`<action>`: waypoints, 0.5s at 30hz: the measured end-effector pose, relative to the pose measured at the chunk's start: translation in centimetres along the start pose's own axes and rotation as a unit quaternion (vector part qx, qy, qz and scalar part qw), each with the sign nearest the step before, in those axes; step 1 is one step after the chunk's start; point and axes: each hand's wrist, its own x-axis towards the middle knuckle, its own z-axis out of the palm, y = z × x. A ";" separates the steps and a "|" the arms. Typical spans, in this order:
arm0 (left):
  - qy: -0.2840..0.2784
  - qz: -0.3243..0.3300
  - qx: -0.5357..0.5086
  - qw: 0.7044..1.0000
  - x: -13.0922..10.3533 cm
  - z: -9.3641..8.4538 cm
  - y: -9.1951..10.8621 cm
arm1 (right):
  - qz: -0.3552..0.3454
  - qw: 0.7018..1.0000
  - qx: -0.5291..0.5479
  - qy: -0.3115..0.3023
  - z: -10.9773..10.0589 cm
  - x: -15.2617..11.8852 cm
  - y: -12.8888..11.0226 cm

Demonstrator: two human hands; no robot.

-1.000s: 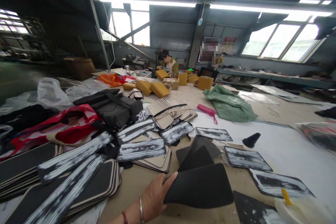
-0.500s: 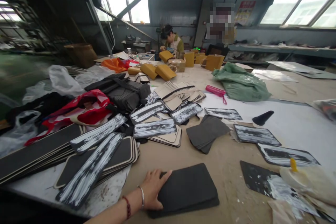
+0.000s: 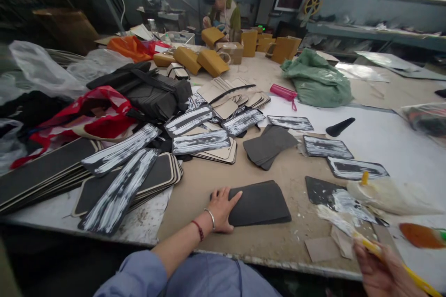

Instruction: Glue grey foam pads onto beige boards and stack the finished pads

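My left hand (image 3: 223, 210) lies with fingers spread on the left end of a small stack of dark grey rectangular panels (image 3: 261, 203). At the lower right, my right hand (image 3: 381, 264) is closed around the yellow handle of a brush (image 3: 369, 243). The brush's head is coated in white paste and points left, beside a dark panel (image 3: 318, 190) partly smeared with white. Behind that panel stands a pale, paste-covered container (image 3: 362, 190) with a yellow piece sticking up from it.
Several white-streaked strips (image 3: 202, 141) lie across the table, some on cream-edged boards (image 3: 167, 169). More dark panels (image 3: 270, 146) are fanned in the middle. Farther back are a green bag (image 3: 315, 81), a pink tube (image 3: 283, 91), yellow boxes (image 3: 212, 62) and a seated person (image 3: 228, 14).
My view has tilted down. My right hand with the brush has come into view at the lower right. My left hand stays on the panel stack.
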 end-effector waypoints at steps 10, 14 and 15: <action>0.180 0.121 -0.042 0.975 -5.5 4.2 -1.4 | 0.116 0.971 0.027 -0.209 14.0 -8.5 5.0; 0.196 0.122 -0.063 0.971 -5.5 5.2 -1.7 | 0.107 0.957 -0.005 -0.270 17.2 -10.4 6.8; 0.193 0.124 -0.067 0.971 -5.4 5.3 -1.7 | 0.107 0.954 -0.011 -0.280 17.8 -10.7 7.2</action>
